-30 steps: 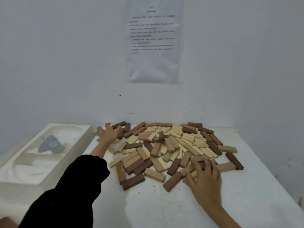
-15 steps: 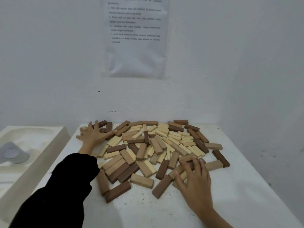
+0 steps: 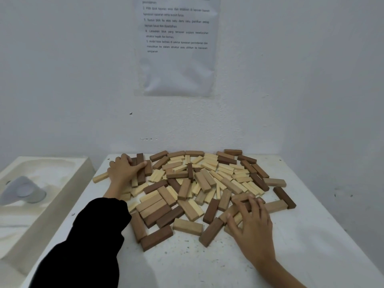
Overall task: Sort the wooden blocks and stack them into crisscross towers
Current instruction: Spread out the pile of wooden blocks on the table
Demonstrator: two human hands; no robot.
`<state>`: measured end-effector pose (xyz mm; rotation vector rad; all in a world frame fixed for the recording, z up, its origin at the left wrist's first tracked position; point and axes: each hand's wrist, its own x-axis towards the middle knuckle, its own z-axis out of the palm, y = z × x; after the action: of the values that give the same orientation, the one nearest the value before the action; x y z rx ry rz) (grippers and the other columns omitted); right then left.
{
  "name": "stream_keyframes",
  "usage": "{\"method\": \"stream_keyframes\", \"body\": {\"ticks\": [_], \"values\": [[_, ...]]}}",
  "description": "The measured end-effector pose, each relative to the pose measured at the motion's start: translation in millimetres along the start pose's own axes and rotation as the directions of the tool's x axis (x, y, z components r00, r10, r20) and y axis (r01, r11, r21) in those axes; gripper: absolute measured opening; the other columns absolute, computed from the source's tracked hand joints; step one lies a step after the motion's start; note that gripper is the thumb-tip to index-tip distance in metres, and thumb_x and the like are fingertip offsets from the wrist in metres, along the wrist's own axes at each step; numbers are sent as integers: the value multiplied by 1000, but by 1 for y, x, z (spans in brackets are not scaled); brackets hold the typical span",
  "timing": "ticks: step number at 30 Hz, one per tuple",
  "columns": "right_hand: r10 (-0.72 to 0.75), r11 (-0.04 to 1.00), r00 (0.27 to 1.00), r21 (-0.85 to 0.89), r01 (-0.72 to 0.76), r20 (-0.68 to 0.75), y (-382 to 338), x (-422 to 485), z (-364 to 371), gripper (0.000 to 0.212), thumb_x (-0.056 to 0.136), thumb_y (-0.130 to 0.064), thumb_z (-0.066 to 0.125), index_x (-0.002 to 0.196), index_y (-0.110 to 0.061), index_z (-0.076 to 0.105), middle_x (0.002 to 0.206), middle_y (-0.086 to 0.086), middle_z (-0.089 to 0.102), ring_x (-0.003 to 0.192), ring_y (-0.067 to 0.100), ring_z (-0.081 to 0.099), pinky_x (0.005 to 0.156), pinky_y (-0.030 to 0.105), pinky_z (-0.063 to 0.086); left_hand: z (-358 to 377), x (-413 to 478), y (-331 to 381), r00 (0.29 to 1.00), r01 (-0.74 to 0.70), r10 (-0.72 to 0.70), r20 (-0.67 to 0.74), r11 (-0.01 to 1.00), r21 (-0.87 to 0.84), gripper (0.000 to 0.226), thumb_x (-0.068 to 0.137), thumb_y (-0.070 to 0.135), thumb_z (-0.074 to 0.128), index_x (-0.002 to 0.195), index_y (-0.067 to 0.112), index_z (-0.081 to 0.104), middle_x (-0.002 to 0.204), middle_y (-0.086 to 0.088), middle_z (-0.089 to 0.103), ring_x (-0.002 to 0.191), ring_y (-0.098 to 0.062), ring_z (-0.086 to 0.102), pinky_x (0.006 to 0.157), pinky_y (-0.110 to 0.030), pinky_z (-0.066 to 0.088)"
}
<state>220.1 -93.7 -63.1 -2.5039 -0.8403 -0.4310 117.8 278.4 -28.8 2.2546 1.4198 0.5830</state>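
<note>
A loose pile of wooden blocks in pale, tan and dark brown shades lies flat across the white table; nothing is stacked. My left hand, in a black sleeve, rests at the pile's far left corner with its fingers partly curled over two dark brown blocks; no block is lifted. A pale block pokes out to the left of that hand. My right hand lies palm down with fingers spread on tan blocks at the pile's near right edge.
A white foam tray with a grey object in it sits left of the table. A printed sheet hangs on the wall behind. A side wall closes in on the right. Bare tabletop shows in front of the pile.
My left hand's spread fingers have drawn together over the dark blocks at the far left, and a pale block now sticks out beside it. My right hand stays on the near right blocks.
</note>
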Motion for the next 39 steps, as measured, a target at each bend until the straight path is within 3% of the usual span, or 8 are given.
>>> {"method": "stream_keyframes", "body": {"ticks": [3,8,12,14,24,31,35,39], "values": [[6,1000,1000,-1,-6,7,0,0,0,53,80,-56,34,114,-28,65,130,12,56,124,37,46,87,52,46,2,-5,-3,1000,-30,30,-5,999,-13,62,75,68,60,106,16,48,98,-8,62,107,-34,47,81,-41,37],[0,1000,1000,-5,-1,-9,-1,0,-1,51,80,-54,36,112,-27,65,124,13,59,119,38,50,86,52,47,3,-10,6,999,-46,46,11,997,69,81,76,73,55,130,14,46,128,-17,49,121,-37,41,96,-47,34],[-3,1000,1000,3,3,-13,0,0,0,52,81,-54,36,114,-27,65,125,13,58,121,38,48,88,52,46,-5,-22,20,961,-111,75,267,986,122,121,48,90,52,148,29,20,147,-16,27,136,-35,22,107,-50,20],[-4,1000,1000,4,4,-5,1,0,0,53,81,-55,35,114,-26,65,126,13,57,122,38,47,89,52,45,-11,-23,17,942,-132,90,325,985,111,130,31,92,41,147,36,21,147,-14,26,136,-34,20,108,-48,18],[-2,1000,1000,3,2,-18,-1,-1,-1,50,80,-53,37,110,-26,67,126,14,58,120,39,50,87,51,46,-18,-15,6,946,-104,66,318,989,106,98,53,69,46,144,31,34,141,-12,35,133,-33,25,106,-45,23],[-10,1000,1000,18,11,-21,-1,0,-1,50,81,-53,36,112,-26,66,126,15,58,120,40,50,88,53,46,-5,-23,5,993,-113,114,33,993,-25,75,76,50,42,141,12,37,135,-19,46,122,-39,41,97,-51,33],[-8,1000,1000,14,9,-13,0,0,0,51,81,-53,37,112,-25,66,126,15,58,120,40,49,87,53,46,-3,-20,1,986,-156,158,-42,986,65,50,93,33,44,140,15,41,130,-19,52,116,-40,45,92,-49,35],[-6,1000,1000,4,6,-14,0,0,1,50,80,-54,37,111,-27,66,127,14,58,121,39,50,86,53,46,3,-21,12,998,-67,68,-10,993,92,69,90,58,45,142,15,35,136,-19,46,125,-38,38,99,-50,30]]}}
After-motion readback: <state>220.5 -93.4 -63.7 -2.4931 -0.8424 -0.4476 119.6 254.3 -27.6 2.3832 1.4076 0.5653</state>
